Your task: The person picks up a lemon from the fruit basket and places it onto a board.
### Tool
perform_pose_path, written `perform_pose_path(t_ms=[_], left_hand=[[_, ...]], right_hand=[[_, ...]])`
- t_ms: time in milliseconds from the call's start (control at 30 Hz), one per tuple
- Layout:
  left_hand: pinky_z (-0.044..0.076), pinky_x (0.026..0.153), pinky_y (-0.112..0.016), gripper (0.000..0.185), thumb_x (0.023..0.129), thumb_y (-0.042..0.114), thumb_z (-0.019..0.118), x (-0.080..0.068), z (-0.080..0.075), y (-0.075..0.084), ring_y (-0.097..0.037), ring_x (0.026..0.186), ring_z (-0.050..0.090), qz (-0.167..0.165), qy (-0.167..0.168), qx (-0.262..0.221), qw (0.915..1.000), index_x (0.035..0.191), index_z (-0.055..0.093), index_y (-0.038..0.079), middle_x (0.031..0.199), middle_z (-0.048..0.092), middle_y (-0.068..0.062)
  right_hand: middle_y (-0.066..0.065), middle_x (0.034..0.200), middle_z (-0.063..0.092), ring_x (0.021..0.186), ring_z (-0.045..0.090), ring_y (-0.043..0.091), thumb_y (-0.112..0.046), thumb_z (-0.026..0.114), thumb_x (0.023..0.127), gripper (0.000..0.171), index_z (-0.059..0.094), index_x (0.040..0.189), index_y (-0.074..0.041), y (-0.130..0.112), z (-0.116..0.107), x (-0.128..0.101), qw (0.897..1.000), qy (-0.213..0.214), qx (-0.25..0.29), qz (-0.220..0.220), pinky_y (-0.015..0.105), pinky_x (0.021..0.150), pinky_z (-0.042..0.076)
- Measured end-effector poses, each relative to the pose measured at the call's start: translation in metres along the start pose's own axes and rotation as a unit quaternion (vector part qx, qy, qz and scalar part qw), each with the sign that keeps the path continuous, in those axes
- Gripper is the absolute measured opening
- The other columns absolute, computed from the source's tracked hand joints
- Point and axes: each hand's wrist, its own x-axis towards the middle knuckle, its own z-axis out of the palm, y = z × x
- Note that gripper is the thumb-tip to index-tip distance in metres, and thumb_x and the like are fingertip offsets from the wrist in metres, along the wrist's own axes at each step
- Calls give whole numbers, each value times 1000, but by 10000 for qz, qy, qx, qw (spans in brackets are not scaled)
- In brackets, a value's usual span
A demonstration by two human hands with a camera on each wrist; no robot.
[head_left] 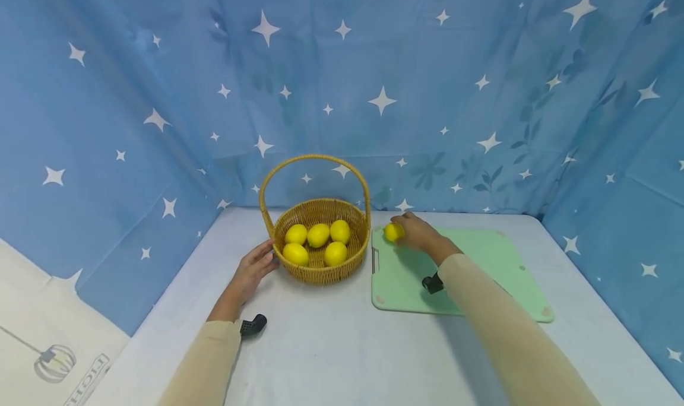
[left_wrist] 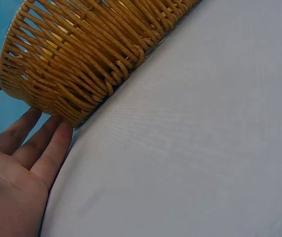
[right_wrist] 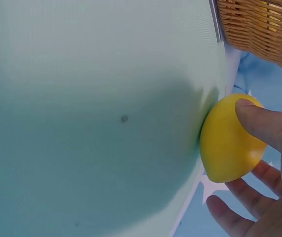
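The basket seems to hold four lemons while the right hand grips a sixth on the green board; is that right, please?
Not quite: the head view shows five lemons in the basket. The right hand does grip a sixth lemon on the board.

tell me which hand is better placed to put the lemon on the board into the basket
Right. The right hand already grips the lemon on the cutting board, just beside the basket. The left hand rests open against the basket's far side.

Head view looks down over the table; both close wrist views share the basket [head_left: 320, 249].
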Motion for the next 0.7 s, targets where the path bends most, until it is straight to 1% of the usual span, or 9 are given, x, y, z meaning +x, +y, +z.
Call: perform_pose_path(t_ms=[100, 200, 267, 400, 500, 600, 700], left_hand=[[24, 111, -60, 50, 103, 0, 40, 0, 0, 0, -15, 123, 49, 61, 11, -14, 10000, 150, 24, -8, 155, 19, -27], [26, 111, -59, 49, 104, 0, 40, 1, -4, -7, -15, 123, 48, 35, 31, -52, 10000, 150, 25, -6, 156, 20, -25], [28, 111, -57, 49, 104, 2, 41, 3, -8, -12, -16, 126, 47, 44, 30, -5, 10000, 151, 26, -4, 156, 21, -23], [32, 110, -54, 49, 104, 6, 44, 10, -12, -21, -22, 131, 43, 133, 48, 84, 9999, 151, 29, -1, 156, 24, -20], [32, 110, -54, 49, 104, 5, 43, 12, -11, -22, -25, 132, 41, 147, 70, 48, 9999, 150, 29, -2, 156, 24, -21], [31, 110, -55, 49, 103, 3, 42, 8, -10, -20, -26, 133, 40, 75, 102, 41, 9999, 150, 28, -3, 156, 23, -22], [32, 110, -55, 49, 103, 3, 42, 7, -10, -18, -28, 133, 39, 111, 120, 74, 9998, 150, 29, -3, 155, 23, -22]], right_hand=[[25, 140, 40, 122, 46, 42, -20, 73, 89, 62, 46, 143, -4, 0, -1, 0, 10000, 57, 2, -47, 59, 102, 41], [25, 142, 38, 125, 44, 43, -20, 72, 90, 62, 45, 144, -6, 2, 1, 1, 10000, 11, -23, -36, 59, 103, 39], [24, 144, 37, 127, 42, 43, -21, 71, 91, 62, 45, 145, -6, 1, -1, 1, 10000, 12, -73, -46, 59, 103, 39], [21, 144, 39, 126, 43, 41, -21, 71, 91, 58, 48, 143, -7, -5, -14, -3, 9993, 223, -204, -211, 55, 101, 43], [19, 141, 45, 128, 43, 39, -20, 71, 91, 50, 55, 137, -6, -15, -25, -9, 9974, 392, -301, -519, 53, 101, 44], [14, 134, 55, 127, 46, 36, -18, 70, 92, 40, 62, 129, -7, -29, -30, -16, 9935, 449, -362, -984, 51, 101, 45], [8, 120, 63, 115, 56, 29, -16, 70, 91, 33, 67, 123, -7, -47, -31, -21, 9867, 480, -358, -1511, 44, 94, 51]])
